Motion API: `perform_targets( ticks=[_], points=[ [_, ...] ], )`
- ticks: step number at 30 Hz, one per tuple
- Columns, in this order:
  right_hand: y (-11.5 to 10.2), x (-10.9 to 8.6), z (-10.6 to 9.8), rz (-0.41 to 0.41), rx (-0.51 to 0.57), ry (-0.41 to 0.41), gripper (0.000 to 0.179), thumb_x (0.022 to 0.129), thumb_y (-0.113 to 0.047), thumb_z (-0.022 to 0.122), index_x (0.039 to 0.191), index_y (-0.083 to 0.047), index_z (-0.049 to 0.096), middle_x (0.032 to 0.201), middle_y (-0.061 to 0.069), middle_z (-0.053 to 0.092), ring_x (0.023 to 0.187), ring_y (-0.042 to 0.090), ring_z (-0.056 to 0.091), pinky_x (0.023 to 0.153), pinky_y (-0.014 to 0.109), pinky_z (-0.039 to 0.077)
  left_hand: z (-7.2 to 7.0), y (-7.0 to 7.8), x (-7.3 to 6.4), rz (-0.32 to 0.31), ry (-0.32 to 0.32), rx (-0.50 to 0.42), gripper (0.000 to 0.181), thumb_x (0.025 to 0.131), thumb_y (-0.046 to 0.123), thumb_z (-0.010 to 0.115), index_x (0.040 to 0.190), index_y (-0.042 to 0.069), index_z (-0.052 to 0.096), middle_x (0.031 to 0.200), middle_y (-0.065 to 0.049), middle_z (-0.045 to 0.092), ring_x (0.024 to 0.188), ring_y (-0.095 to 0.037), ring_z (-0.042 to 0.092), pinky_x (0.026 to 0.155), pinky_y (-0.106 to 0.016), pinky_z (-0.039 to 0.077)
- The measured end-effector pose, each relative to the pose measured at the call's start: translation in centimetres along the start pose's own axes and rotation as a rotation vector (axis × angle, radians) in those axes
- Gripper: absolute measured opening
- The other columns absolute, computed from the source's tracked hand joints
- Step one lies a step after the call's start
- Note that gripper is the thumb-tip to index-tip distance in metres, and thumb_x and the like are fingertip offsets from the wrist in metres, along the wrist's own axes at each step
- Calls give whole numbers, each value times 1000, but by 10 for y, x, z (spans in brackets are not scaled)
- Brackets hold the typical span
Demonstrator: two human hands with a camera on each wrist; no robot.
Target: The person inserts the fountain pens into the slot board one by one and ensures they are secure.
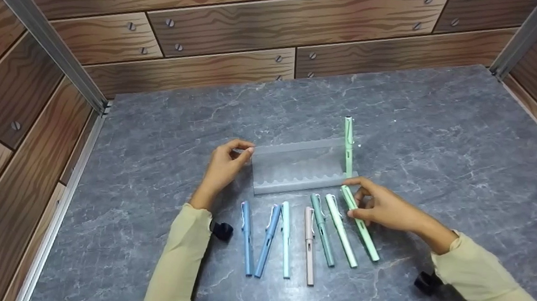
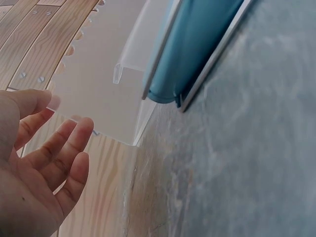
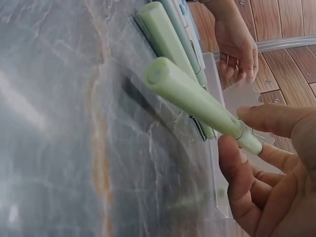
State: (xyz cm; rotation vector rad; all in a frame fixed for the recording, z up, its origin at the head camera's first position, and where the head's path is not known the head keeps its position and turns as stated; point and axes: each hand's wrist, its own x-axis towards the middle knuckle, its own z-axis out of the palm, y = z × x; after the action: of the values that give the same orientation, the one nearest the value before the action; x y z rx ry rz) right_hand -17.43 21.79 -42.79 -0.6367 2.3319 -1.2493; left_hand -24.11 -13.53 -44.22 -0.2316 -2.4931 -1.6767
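A clear plastic pen rack (image 1: 296,164) with scalloped edges stands mid-table. My left hand (image 1: 224,166) pinches its upper left corner between thumb and index finger, the other fingers loosely bent, as the left wrist view shows. At the rack's right end a light green pen (image 1: 348,142) rests lengthwise with its clip end up. My right hand (image 1: 385,207) grips another light green pen (image 3: 192,101) near its clip end, between thumb and fingers. That pen tilts just in front of the rack's right corner, its lower end raised off the table in the right wrist view.
In front of the rack lie two blue pens (image 1: 246,243) (image 1: 267,242), a pale aqua pen (image 1: 285,241), a brownish pen (image 1: 309,252), a dark green pen (image 1: 324,234) and a mint pen (image 1: 343,233). Wood-patterned panels (image 1: 229,34) bound the grey marbled table (image 1: 165,134).
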Motion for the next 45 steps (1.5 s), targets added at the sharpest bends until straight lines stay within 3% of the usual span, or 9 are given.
perform_targets(
  ticks=[12, 20, 27, 35, 41, 45],
  points=[
    [-8, 3, -9, 20, 108, 30, 69, 86, -3, 67, 145, -1, 30, 98, 14, 48, 63, 14, 61, 64, 38, 57, -1, 1, 0, 14, -2, 7, 17, 93, 15, 65, 103, 4, 72, 100, -14, 70, 78, -32, 66, 60, -18, 45],
    [-18, 4, -14, 6, 108, 59, 68, 88, -2, 66, 146, -3, 31, 101, 16, 49, 69, 14, 65, 65, 39, 58, -1, 1, 0, 9, -2, 16, 16, 92, 14, 65, 103, 4, 72, 98, -14, 70, 74, -20, 65, 60, -18, 46],
    [-24, 6, -19, -5, 97, 96, 68, 86, 1, 67, 145, -5, 33, 101, 16, 51, 71, 13, 65, 68, 40, 58, -1, 1, 0, -6, -7, 7, 17, 93, 16, 64, 104, 4, 72, 101, -14, 70, 78, -30, 66, 60, -18, 45],
    [-31, 7, -26, -3, 7, 145, 67, 87, -1, 67, 145, -7, 34, 102, 16, 54, 69, 18, 63, 61, 30, 54, -1, 6, -3, -11, -6, 1, 21, 93, 15, 64, 106, 0, 70, 105, -19, 69, 81, -37, 66, 60, -15, 43],
    [-41, 10, -33, -8, -41, 170, 66, 89, -4, 65, 147, -8, 32, 106, 17, 54, 70, 14, 61, 60, 27, 50, -2, 2, -1, -4, -4, 17, 17, 93, 16, 65, 104, 6, 72, 101, -13, 70, 75, -21, 65, 61, -18, 46],
    [-48, 13, -35, -13, -55, 190, 67, 90, -7, 66, 147, -10, 32, 108, 17, 54, 76, 20, 62, 64, 26, 52, -2, 2, -1, -6, -1, 34, 16, 92, 16, 65, 103, 7, 73, 100, -11, 71, 72, -12, 62, 61, -19, 46]
  ],
)
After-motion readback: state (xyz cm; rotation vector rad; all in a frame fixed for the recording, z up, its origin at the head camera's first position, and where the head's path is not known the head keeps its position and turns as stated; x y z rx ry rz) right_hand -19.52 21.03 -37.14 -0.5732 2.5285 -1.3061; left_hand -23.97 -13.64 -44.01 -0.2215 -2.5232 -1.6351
